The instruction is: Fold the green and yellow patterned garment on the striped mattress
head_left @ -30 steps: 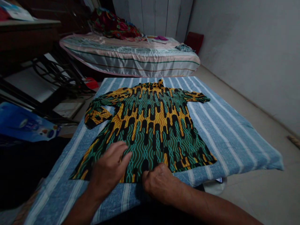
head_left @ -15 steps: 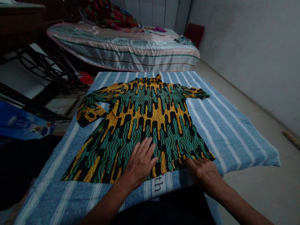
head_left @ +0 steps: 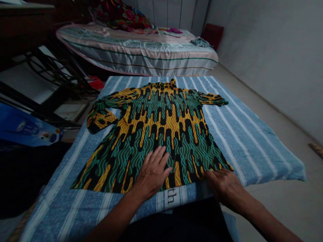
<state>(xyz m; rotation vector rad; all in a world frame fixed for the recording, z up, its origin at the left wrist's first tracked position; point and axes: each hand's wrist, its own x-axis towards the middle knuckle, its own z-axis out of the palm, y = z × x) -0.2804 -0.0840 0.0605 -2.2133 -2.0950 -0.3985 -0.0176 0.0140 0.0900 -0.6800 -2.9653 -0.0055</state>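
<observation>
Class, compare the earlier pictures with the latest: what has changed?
The left hand moved rightward and now lies flat on the shirt. The right hand moved rightward along the hem, nearer its right corner; whether it grips is unclear. The shirt stays spread on the striped cloth.

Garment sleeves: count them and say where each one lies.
2: the bent sleeve at the picture's left and the straighter sleeve at its right, both on the striped cloth. No others show.
</observation>
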